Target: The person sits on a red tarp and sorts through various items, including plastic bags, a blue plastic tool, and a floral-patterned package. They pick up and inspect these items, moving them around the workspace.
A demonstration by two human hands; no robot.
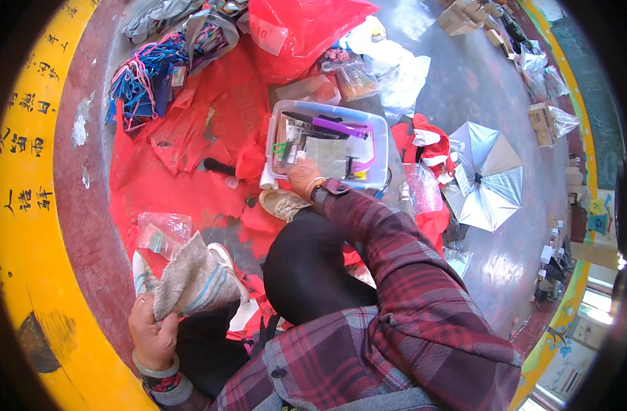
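My left hand [153,329] grips a beige cloth [190,280] with pale blue stripes, pinched at its lower corner between thumb and fingers. The cloth hangs over my left knee. My right hand [304,177] reaches over the near left corner of a clear plastic box [379,154]; its fingertips are hard to make out, so I cannot tell whether they hold anything. Inside the box lie a purple-handled tool [339,127], a flat grey-green packet [327,154], and a small green item [279,148]. A clear plastic bag [164,228] rests just beyond the cloth.
Torn red plastic sheeting [169,190] covers the floor. A black-handled object [219,166] lies on it. Beyond are a bundle of blue and pink cords [141,77] and a large red bag [298,36]. An opened silver umbrella [483,177] stands to the right, near bubble wrap [422,187].
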